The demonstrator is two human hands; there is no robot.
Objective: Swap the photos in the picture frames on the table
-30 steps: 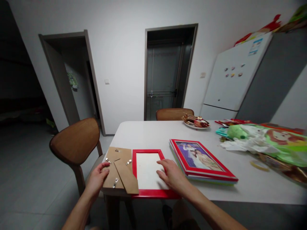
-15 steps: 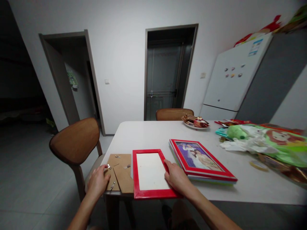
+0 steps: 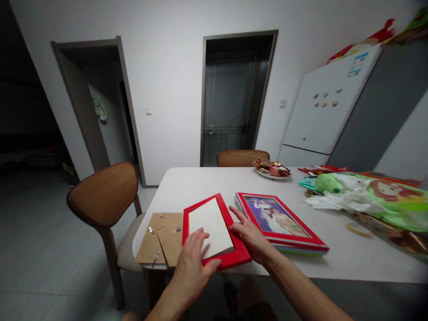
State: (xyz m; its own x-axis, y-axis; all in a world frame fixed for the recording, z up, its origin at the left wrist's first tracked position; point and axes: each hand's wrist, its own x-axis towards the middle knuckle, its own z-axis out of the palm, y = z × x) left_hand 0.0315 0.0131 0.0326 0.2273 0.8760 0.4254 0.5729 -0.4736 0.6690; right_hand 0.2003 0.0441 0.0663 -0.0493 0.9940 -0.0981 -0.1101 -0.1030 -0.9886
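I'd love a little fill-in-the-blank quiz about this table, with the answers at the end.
1. The left hand and right hand are at a frame with a ____ border.
2. The brown board lies to the person's ____ of that frame.
3. On the board, ____ metal clips can be seen.
4. The stack of frames lies to the person's ____ of the frame at the hands.

Missing words: red; left; four; right.

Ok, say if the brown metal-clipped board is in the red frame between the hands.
Out: the brown board lies left of the red frame.
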